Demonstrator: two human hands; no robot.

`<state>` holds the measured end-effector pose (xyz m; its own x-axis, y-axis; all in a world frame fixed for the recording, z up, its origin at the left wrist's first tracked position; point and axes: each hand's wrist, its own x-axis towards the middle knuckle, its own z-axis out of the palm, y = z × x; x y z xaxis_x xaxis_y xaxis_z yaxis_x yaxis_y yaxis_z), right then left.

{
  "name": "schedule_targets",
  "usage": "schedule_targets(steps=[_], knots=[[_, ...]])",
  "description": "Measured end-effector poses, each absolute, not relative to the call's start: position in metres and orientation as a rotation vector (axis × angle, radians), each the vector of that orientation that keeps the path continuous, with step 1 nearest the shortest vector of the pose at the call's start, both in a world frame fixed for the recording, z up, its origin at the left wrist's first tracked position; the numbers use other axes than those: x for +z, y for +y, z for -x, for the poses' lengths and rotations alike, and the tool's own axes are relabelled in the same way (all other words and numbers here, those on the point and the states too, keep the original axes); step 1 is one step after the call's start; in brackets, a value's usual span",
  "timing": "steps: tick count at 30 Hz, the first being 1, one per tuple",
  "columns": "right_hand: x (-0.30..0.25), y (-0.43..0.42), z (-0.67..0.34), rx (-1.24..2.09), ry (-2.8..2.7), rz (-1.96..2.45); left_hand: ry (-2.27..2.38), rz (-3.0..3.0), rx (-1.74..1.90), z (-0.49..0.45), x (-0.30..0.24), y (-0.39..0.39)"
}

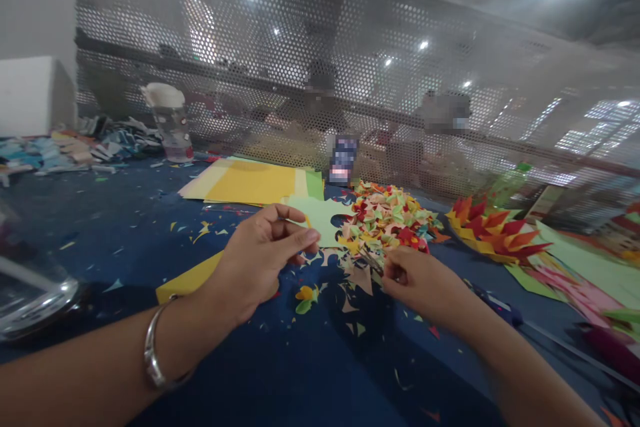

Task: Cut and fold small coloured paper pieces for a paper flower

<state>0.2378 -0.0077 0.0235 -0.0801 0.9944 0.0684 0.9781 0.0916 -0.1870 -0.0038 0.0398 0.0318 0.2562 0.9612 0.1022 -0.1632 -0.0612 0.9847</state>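
Paper (324,219) — pale green — in left hand (260,263)

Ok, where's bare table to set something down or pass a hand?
Barest: the tabletop left of the left hand pinching green paper, short of the yellow sheets, only scraps. Also the strip between the forearms. Crowded: the cuttings pile beyond the right hand, and the folded paper crown at right.

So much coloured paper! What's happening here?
A person is working with paper at a blue table. Their left hand pinches a pale green sheet with shapes cut from it. The right hand is curled shut at the edge of a heap of small coloured paper pieces; what it holds is blurred. Yellow sheets lie behind.
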Motion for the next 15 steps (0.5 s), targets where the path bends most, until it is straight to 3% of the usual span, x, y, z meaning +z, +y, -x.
schedule_targets(steps=[6, 11, 15], knots=[[0.041, -0.011, -0.242, 0.323, -2.154, 1.938, 0.908, -1.23, 1.233, 0.009, 0.029, 0.056], [0.058, -0.009, -0.246, 0.169, -2.127, 1.903, 0.868, -1.215, 1.342, 0.011, 0.024, 0.065], [0.051, 0.007, -0.215, -0.004, -2.409, 1.756, 0.87, -1.221, 1.368, 0.011, 0.022, 0.069]])
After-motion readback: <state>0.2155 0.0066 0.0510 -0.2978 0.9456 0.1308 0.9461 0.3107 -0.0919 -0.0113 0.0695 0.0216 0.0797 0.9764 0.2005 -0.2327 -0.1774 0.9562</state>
